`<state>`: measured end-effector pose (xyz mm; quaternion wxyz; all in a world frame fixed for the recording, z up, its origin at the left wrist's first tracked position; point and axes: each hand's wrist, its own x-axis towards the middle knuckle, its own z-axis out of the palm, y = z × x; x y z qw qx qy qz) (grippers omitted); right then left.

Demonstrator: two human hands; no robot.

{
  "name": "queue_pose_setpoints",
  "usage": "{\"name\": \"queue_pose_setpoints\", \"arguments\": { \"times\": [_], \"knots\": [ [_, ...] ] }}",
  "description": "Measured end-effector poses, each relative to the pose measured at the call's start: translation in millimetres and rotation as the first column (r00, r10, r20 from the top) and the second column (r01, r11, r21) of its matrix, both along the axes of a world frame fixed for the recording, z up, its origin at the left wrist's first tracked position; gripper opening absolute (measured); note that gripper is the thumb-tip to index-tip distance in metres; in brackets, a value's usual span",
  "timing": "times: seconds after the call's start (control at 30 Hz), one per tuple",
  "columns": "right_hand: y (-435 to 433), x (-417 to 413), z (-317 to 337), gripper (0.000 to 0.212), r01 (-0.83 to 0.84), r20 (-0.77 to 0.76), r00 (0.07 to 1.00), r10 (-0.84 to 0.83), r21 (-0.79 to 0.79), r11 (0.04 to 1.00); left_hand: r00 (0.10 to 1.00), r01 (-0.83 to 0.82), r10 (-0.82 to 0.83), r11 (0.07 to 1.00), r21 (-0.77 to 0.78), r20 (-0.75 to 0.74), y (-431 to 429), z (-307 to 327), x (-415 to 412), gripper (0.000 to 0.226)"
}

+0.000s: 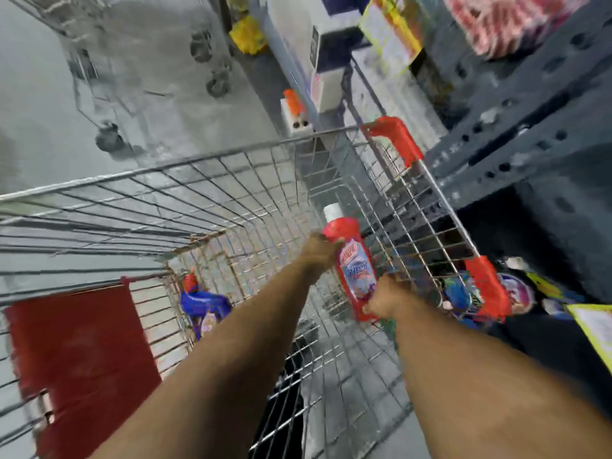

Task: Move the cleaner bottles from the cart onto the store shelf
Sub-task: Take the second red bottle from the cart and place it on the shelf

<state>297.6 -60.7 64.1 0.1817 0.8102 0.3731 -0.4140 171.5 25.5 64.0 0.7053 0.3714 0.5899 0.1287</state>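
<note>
Both hands are clamped on one red cleaner bottle (354, 270) with a white cap, held inside the wire shopping cart (205, 193) near its 3 o'clock wall. The left hand (319, 251) grips the bottle's upper end, at about 10 o'clock of the label; the right hand (385, 301) closes round its lower end, at about 5 o'clock. A blue cleaner bottle (202, 306) with a red cap lies in the cart at 9 o'clock of the hands, well apart. The dark store shelf (530, 127) stands at 2 o'clock.
</note>
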Motion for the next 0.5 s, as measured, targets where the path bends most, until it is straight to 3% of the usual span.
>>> {"name": "queue_pose_setpoints", "arguments": {
  "times": [0.17, 0.27, 0.4, 0.5],
  "knots": [
    [-2, -2, -34, 0.043, 0.117, -0.028, 0.993, -0.116, 0.042, 0.992, 1.000, -0.021, 0.020, 0.999, -0.026, -0.023, -9, -39, 13, 0.019],
    [0, -4, -30, 0.051, 0.121, -0.064, 0.991, -0.117, 0.057, 0.991, 0.999, -0.037, 0.037, 0.993, -0.112, -0.004, -15, -54, 10, 0.014],
    [2, -8, -10, 0.065, 0.140, -0.243, 0.962, -0.125, 0.047, 0.989, 0.996, -0.078, 0.082, 0.990, -0.116, 0.033, -20, -52, -1, 0.020],
    [6, -12, 14, 0.062, 0.074, -0.356, 0.933, -0.041, 0.079, 0.994, 0.988, -0.080, 0.089, 0.994, -0.077, 0.123, -23, -30, -21, 0.016]
  ]
}}
